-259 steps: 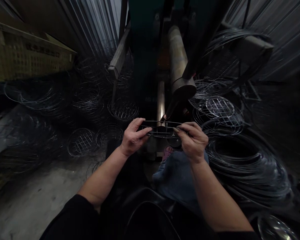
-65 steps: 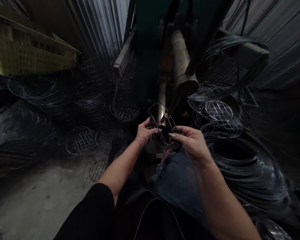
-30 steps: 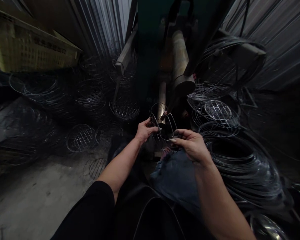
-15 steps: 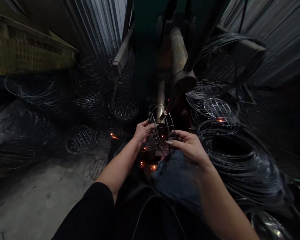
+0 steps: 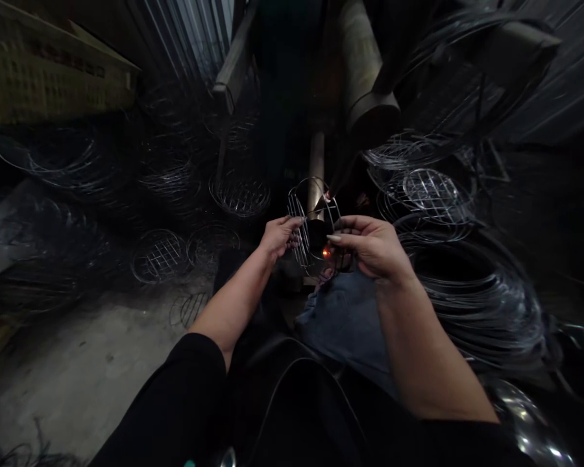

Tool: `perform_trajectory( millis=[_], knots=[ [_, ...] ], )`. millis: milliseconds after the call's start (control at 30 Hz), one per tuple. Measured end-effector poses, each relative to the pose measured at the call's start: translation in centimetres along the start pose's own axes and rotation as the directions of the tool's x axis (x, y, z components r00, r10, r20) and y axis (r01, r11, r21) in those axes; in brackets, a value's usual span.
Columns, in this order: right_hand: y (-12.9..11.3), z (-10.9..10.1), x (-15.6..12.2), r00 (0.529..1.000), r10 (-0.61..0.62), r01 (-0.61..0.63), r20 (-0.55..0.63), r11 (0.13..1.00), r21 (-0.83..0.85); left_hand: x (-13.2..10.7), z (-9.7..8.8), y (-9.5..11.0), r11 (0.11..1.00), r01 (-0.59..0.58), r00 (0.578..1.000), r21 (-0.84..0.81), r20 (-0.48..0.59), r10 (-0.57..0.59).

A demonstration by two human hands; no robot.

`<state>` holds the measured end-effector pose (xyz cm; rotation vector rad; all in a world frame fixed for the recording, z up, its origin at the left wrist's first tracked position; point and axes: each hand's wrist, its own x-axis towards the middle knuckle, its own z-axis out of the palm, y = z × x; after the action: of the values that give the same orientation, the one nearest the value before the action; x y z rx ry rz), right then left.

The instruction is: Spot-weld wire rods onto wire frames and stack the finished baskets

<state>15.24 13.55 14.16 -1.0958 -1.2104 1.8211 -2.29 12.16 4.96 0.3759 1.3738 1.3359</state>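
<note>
The scene is dim, and much of it dissolves into shadow. My left hand (image 5: 279, 235) pinches the left rim of the small wire basket (image 5: 298, 220), fingers curled round the wire. My right hand (image 5: 374, 246) has closed thumb and fingertips on its right side. The basket stands on edge between my hands, just above my knee (image 5: 345, 318). Its upper ring reaches up to the tip of the metal rod (image 5: 315, 170) of the machine behind it. Where ring and rod meet I cannot make out a clear contact, as dark machine parts overlap there. A small orange glow (image 5: 327, 251) shows low behind the wires. My right fingers hide the basket's far rim. The big cylinder (image 5: 367, 78) above runs out of the top of the picture.

At upper left sits a yellow crate (image 5: 53, 78), cut off by the edge. Its slotted wall faces me, so I cannot tell what lies inside. Round wire grids (image 5: 160, 254) lie on the floor (image 5: 78, 363) at my left, and some seem nested in stacks. Another grid (image 5: 431, 188) lies on top of a pile at my right. Below it, heavy coils of wire (image 5: 472, 305) fade into blur.
</note>
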Motion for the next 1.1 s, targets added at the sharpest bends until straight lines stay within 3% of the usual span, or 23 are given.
perform_trajectory(
  millis=[300,833,967,1100],
  knots=[
    [-0.1,0.0,0.1,1.0,0.02,-0.019,-0.019,0.999,0.04,0.2,0.4,-0.2,0.999,0.0,1.0,-0.053,0.021,0.002],
    [-0.8,0.4,1.2,0.995,-0.098,0.099,-0.026,0.995,0.02,-0.1,0.5,0.1,0.996,0.077,0.997,-0.042,0.035,-0.076],
    [-0.3,-0.6,0.2,0.993,-0.116,0.116,0.005,0.992,-0.046,-0.6,0.1,-0.5,0.997,0.063,0.996,-0.041,0.066,-0.06],
    [2.3,-2.7,-2.3,0.981,-0.192,0.19,0.003,0.965,-0.18,-1.5,-0.2,-1.3,0.997,0.073,0.991,-0.023,0.118,-0.07]
  ],
)
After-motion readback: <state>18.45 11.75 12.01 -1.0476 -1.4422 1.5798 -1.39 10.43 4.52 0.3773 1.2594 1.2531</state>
